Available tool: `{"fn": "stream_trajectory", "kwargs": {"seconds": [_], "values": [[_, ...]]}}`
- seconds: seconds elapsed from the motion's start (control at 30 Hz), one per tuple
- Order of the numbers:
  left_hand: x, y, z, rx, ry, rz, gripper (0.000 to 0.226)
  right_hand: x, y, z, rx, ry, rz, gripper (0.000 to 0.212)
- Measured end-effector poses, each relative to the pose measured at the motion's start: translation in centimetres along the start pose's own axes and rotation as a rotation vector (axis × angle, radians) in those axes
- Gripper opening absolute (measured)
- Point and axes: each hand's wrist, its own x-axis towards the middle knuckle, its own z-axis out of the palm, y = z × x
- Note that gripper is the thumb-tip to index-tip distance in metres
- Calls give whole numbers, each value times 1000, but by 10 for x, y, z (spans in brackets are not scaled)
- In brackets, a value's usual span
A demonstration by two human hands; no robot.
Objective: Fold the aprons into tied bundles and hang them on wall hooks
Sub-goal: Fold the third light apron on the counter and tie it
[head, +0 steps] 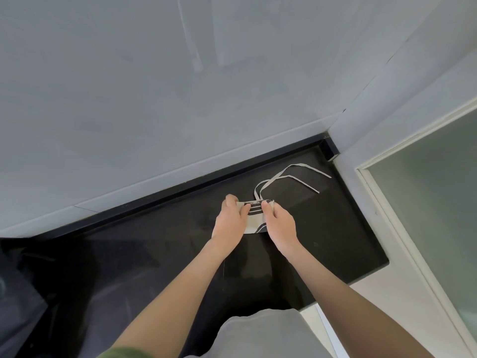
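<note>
A small folded apron, beige with black stripes, lies on a black countertop near the wall. My left hand grips its left end, fingers curled over the fold. My right hand pinches its right side near the top edge. The apron's beige strings trail loose from the top of the bundle toward the back right corner of the counter.
A pale grey wall rises behind the counter, with a black upstand along its base. A white-framed frosted glass panel stands at right. A grey cloth lies at the near edge. No hooks are in view.
</note>
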Motion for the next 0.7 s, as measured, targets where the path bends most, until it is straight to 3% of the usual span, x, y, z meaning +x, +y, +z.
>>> {"fn": "stream_trajectory", "kwargs": {"seconds": [0.2, 0.27, 0.33, 0.43, 0.53, 0.63, 0.7], "values": [[9, 9, -4, -85, 5, -130, 24, 2, -12, 2, 6, 102, 70, 31], [10, 13, -6, 79, 20, -114, 28, 6, -16, 0, -15, 162, 33, 46], [10, 12, -5, 412, 76, -20, 38, 12, -15, -5, -137, 185, -20, 58], [13, 11, -3, 630, 117, 110, 44, 21, -15, -7, -280, 106, -55, 46], [21, 13, -5, 592, -32, 185, 46, 29, -17, -7, -294, 60, -10, 37], [25, 15, -15, 458, -246, 89, 64, 31, -19, -9, -313, -13, 25, 32], [23, 16, -14, 528, -307, 78, 70, 32, -19, -10, -298, -18, 32, 29]]}}
